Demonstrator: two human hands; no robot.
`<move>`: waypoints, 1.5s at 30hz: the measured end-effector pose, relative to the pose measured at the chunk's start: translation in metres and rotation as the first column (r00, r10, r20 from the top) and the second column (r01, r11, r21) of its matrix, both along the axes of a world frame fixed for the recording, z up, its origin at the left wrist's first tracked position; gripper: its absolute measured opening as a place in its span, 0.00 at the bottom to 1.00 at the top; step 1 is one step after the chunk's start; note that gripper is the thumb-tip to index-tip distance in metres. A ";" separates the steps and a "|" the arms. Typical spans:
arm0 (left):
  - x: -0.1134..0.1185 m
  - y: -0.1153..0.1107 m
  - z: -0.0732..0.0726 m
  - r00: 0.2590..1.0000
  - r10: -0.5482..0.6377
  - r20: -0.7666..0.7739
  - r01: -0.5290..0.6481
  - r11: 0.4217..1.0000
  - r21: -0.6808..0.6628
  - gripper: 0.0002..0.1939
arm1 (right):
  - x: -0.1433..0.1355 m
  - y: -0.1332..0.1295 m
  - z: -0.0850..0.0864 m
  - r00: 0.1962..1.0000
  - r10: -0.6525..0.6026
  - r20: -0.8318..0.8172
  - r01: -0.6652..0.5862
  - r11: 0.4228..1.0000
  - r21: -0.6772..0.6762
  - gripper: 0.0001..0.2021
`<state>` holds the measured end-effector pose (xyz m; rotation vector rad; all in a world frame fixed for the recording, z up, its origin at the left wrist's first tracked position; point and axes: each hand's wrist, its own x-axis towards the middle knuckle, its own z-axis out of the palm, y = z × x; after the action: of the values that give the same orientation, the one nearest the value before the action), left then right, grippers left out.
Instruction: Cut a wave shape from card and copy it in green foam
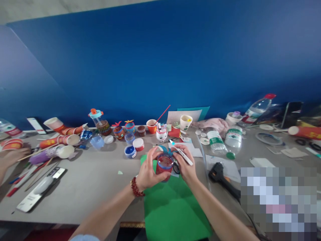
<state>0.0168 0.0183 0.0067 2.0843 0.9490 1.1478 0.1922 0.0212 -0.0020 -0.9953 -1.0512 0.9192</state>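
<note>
My left hand (150, 167), with a red beaded bracelet at the wrist, is wrapped round a clear cup painted red (165, 164) with a blue rim. The cup is tilted so that its opening faces me. A white marker (185, 156) with a light blue end is gripped in my right hand (187, 167), close to the cup's right side. Something blue, perhaps paper leaves, shows behind the cup, partly hidden by my fingers. Black scissors handles (176, 168) lie between my hands. Below them a green paper sheet (173, 207) reaches over the table's front edge.
A glue gun (218, 174) lies to the right, near plastic bottles (216, 142). Paint jars (130, 151) and decorated cups (118, 132) stand behind. On the left are a phone (41, 190), paper cups (60, 140) and another person's hand (15, 159). A blue partition (150, 60) rises behind.
</note>
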 end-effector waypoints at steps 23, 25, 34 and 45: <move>0.000 0.000 0.000 0.998 -0.053 0.042 0.056 0.996 -0.072 0.53 | 0.002 0.000 -0.001 0.994 -0.073 0.082 0.070 0.997 0.031 0.12; 0.000 0.000 -0.001 0.998 -0.050 0.043 0.053 0.996 -0.069 0.53 | 0.002 0.000 -0.001 0.993 -0.066 0.093 0.064 0.997 0.033 0.13; -0.002 0.001 -0.006 0.998 -0.050 0.043 0.052 0.998 -0.040 0.53 | 0.003 0.000 0.002 0.985 -0.091 0.147 0.085 0.995 0.047 0.10; -0.002 0.001 -0.005 0.999 -0.027 0.037 0.030 0.997 -0.077 0.55 | 0.002 -0.001 0.005 0.982 -0.108 0.157 0.101 0.994 0.052 0.10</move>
<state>0.0146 0.0190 0.0020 2.0034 0.9291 1.1125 0.1943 0.0202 0.0026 -1.0906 -1.1374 0.7372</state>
